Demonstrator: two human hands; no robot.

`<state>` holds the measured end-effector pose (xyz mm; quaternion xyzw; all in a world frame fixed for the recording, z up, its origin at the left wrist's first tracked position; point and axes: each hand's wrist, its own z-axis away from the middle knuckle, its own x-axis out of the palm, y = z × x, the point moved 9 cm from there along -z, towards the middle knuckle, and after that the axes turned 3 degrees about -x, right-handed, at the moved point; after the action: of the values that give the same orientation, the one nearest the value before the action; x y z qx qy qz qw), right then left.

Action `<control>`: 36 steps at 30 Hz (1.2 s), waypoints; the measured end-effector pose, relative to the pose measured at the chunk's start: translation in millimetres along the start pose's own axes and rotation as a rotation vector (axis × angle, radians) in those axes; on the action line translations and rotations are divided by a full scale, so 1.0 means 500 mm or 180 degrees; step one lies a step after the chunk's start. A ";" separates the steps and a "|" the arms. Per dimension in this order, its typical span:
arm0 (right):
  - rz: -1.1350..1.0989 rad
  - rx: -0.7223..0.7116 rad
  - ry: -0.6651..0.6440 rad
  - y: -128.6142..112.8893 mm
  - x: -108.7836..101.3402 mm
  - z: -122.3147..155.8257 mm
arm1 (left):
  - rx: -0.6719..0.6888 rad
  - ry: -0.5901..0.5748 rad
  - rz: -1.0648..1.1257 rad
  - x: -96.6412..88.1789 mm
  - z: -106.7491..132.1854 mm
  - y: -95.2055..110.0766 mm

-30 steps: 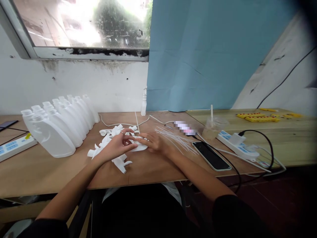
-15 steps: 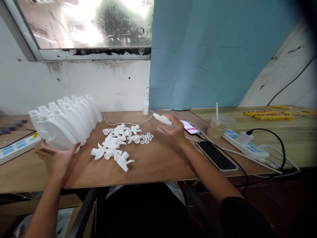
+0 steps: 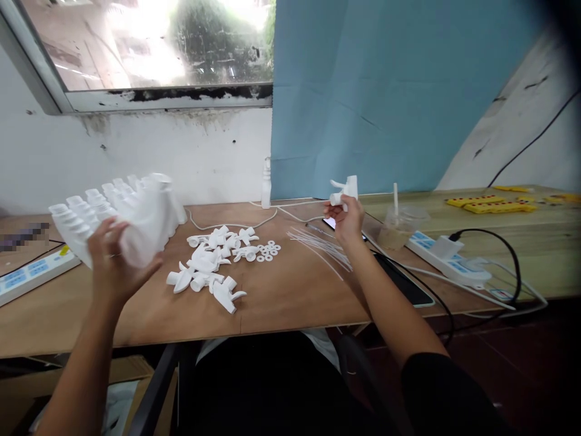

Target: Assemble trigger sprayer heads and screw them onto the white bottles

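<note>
My left hand [image 3: 118, 260] grips a translucent white plastic bottle [image 3: 144, 233], blurred by motion and lifted in front of the row of similar bottles [image 3: 91, 206]. My right hand [image 3: 345, 219] is raised over the right of the table, its fingers closed around a white trigger spray head [image 3: 351, 188]. Between the hands lies a pile of white trigger spray heads [image 3: 206, 260]. Small white ring washers [image 3: 269, 251] sit beside the pile. Thin white tubes [image 3: 320, 245] are spread below my right hand.
A small white spray bottle [image 3: 266, 184] stands at the wall. To the right are a phone [image 3: 403, 281], a plastic cup with a straw [image 3: 394, 230], a power strip [image 3: 447, 263] with cables and yellow pieces [image 3: 497, 206]. Another power strip [image 3: 39, 272] lies far left.
My left hand has lifted a bottle from the row's near end and tilted it. My right hand has moved right and up, turning the spray head upright and uncovering the thin tubes.
</note>
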<state>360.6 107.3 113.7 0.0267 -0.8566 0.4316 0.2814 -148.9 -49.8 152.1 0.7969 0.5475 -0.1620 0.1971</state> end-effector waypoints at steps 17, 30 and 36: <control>0.0196 0.0492 0.0202 0.088 -0.060 -0.022 | 0.1713 -0.1260 -0.0042 0.269 -0.024 0.105; 0.0104 0.0604 -0.0197 0.090 -0.024 -0.001 | 0.1774 -0.1310 0.0080 0.268 -0.020 0.118; 0.0100 0.1261 -0.1467 0.134 0.106 0.115 | 0.1824 -0.1329 0.0208 0.267 -0.015 0.150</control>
<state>270.5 116.3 65.1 0.1651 -0.7973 0.5772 0.0622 -31.9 37.9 105.6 0.7867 0.4019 -0.4620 0.0782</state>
